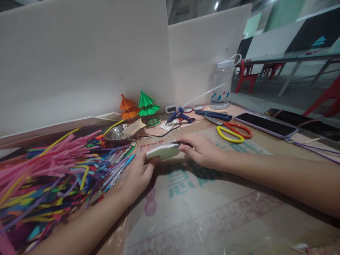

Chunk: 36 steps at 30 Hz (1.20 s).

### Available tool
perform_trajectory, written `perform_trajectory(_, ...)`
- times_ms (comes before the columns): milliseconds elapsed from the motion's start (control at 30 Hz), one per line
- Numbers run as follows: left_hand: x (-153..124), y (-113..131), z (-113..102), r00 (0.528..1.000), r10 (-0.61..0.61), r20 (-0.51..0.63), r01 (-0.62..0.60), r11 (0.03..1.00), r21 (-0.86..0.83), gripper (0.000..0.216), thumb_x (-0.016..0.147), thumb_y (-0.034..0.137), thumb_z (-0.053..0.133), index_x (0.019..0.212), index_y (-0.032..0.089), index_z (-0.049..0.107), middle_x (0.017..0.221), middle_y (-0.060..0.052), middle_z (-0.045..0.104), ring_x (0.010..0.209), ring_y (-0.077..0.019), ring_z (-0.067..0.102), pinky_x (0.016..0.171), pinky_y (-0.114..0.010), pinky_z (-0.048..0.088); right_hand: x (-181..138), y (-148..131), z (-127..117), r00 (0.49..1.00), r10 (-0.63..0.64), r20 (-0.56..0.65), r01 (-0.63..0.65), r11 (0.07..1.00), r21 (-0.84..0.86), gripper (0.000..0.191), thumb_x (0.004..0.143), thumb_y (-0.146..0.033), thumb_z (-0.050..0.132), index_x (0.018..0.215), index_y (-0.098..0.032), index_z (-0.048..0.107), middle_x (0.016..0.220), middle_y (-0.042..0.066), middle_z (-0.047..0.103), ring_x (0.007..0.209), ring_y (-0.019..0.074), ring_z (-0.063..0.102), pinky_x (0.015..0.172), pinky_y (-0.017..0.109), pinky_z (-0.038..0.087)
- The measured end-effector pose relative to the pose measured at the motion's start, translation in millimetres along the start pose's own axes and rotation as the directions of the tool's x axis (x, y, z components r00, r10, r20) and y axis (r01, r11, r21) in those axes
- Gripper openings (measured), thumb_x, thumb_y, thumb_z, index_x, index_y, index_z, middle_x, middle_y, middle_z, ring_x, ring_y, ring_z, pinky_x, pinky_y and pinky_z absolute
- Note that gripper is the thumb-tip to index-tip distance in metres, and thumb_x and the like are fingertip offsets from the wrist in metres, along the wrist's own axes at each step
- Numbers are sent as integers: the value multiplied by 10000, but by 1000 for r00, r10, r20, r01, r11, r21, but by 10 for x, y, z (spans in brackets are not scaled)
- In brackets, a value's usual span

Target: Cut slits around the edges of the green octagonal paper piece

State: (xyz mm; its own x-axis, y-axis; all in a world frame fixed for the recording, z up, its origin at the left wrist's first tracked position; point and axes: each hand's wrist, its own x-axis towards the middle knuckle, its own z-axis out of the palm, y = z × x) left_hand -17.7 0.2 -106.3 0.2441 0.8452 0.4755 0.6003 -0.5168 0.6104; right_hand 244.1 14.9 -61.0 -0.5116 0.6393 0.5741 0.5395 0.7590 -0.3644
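A flat, pale green-white piece with a thick edge is held up over the table, in front of me. My left hand is closed on its left end, thumb below. At its right end my right hand is pinched, fingertips touching or very near the piece. A small dark, pointed thing sticks out from the right fingertips along the top edge; its kind is not clear. Beyond the hands lies a blue hot glue gun, its cord running left.
Left is a heap of coloured pipe cleaners beside pens and a metal bowl. Orange and green tiered models stand behind. Scissors, blue-handled pliers, a phone and a bottle are right.
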Motion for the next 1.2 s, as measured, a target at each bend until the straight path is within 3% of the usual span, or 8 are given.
perform_trajectory(433, -15, -14, -3, 1000, -22, 7, 22, 1000, 18, 286, 966, 378, 524, 1190, 213, 593, 1136, -101, 680, 1050, -246, 638, 934, -378, 507, -6, -13, -15, 999, 18, 38, -19, 1000, 22, 299, 1004, -317, 451, 937, -168, 702, 862, 80, 711, 790, 200, 603, 695, 292, 403)
perform_trajectory(667, 7, 6, -3, 1000, -23, 9, 24, 1000, -9, 322, 980, 382, 507, 1256, 226, 564, 1229, -99, 653, 1147, -254, 610, 982, -390, 486, 6, 41, 8, 996, 84, 15, -84, 994, 70, 282, 977, -327, 490, 1079, -160, 692, 931, 93, 730, 811, 211, 624, 701, 301, 423)
perform_trajectory(900, -11, 0, 2, 1000, 0, 22, -2, 998, 65, 298, 989, 395, 490, 1218, 222, 569, 1173, -99, 661, 1100, -252, 618, 965, -398, 487, -11, -6, 7, 1000, -15, 2, 15, 999, 36, 282, 976, -330, 491, 1045, -157, 702, 950, 112, 733, 860, 232, 638, 749, 334, 454)
perform_trajectory(1200, -16, 84, -39, 999, 47, 24, -50, 984, 171, 273, 973, 328, 489, 1196, 216, 600, 1144, -94, 683, 1063, -257, 626, 937, -399, 486, -17, -67, -13, 1000, -23, -10, 23, 1000, -12, 293, 989, -321, 470, 1099, -167, 693, 973, 109, 738, 874, 235, 641, 747, 334, 449)
